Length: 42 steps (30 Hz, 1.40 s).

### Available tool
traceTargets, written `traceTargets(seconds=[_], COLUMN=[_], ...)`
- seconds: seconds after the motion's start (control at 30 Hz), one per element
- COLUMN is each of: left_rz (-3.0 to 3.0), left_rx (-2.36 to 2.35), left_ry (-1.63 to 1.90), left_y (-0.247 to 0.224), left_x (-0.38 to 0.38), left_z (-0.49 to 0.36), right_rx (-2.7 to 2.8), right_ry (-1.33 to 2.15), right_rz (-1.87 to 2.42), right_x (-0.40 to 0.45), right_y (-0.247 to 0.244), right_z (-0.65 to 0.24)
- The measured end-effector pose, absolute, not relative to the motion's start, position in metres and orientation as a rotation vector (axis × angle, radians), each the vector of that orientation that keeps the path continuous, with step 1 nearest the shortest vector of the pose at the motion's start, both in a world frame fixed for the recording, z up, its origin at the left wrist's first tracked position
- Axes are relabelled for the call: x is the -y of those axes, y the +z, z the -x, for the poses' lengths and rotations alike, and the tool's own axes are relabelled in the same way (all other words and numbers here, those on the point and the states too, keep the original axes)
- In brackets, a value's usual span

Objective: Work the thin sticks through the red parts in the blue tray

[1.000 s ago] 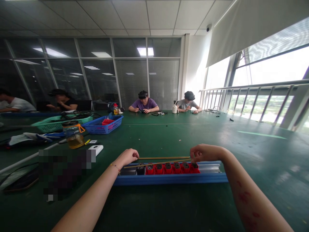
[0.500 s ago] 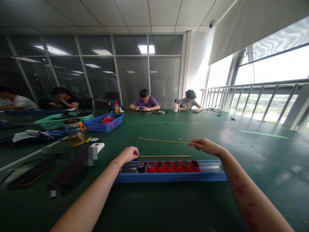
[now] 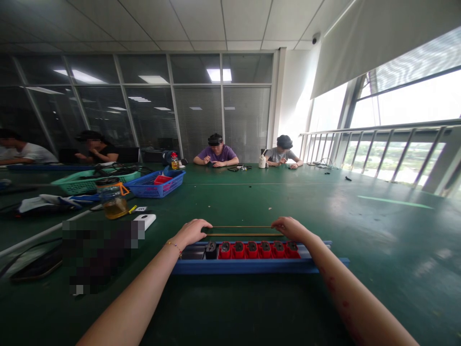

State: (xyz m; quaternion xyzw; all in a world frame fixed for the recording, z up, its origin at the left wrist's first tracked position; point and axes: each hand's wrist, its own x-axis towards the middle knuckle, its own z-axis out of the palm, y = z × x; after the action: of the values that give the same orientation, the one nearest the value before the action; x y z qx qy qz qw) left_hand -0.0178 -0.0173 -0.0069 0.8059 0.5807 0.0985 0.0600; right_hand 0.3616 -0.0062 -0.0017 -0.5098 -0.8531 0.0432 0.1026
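A thin tan stick [image 3: 242, 227] stretches level between my two hands, just above the table. My left hand [image 3: 192, 231] has its fingertips pinched at the stick's left end, and my right hand [image 3: 290, 228] grips its right end. Just nearer to me, more thin sticks [image 3: 245, 235] lie together along the far side of a long blue rail [image 3: 248, 266] with a silvery inside. In that rail stand several red blocks [image 3: 252, 250] with dark tops in a row, and one black block [image 3: 211, 250] at their left. My right wrist passes over the rail's right part.
To the left are a jar of amber liquid [image 3: 114, 199], a blue basket [image 3: 154, 188], a green basket [image 3: 81, 181], a white device [image 3: 146, 221] and a dark phone-like slab [image 3: 38, 266]. Co-workers [image 3: 216, 154] sit across the green table [image 3: 378, 230].
My right hand has come left and nearer, bringing the stick down close to the lying sticks. My left fingertips have shifted from the lying sticks' end to the held stick's left end.
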Motion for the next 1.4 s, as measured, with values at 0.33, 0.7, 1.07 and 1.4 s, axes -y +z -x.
traceTargets(seconds=[0.33,0.7,1.07,1.4], left_rz=[-2.403,-2.518,-2.489,-2.391], left_rx=[-1.698,-1.807,-1.761,-1.787], left_ry=[0.316,0.175,0.172,0.231], left_y=[-0.012,0.0,-0.001,0.0], left_x=[0.012,0.021,0.019,0.023], left_z=[0.019,0.008,0.004,0.004], right_rx=[2.58,2.625,2.618,2.532], right_ry=[0.104,0.079,0.0,-0.199], right_rz=[1.573,1.614,1.695,1.674], right_x=[0.001,0.006,0.002,0.008], right_y=[-0.01,-0.003,-0.006,0.001], right_z=[-0.359,-0.358,-0.358,-0.35])
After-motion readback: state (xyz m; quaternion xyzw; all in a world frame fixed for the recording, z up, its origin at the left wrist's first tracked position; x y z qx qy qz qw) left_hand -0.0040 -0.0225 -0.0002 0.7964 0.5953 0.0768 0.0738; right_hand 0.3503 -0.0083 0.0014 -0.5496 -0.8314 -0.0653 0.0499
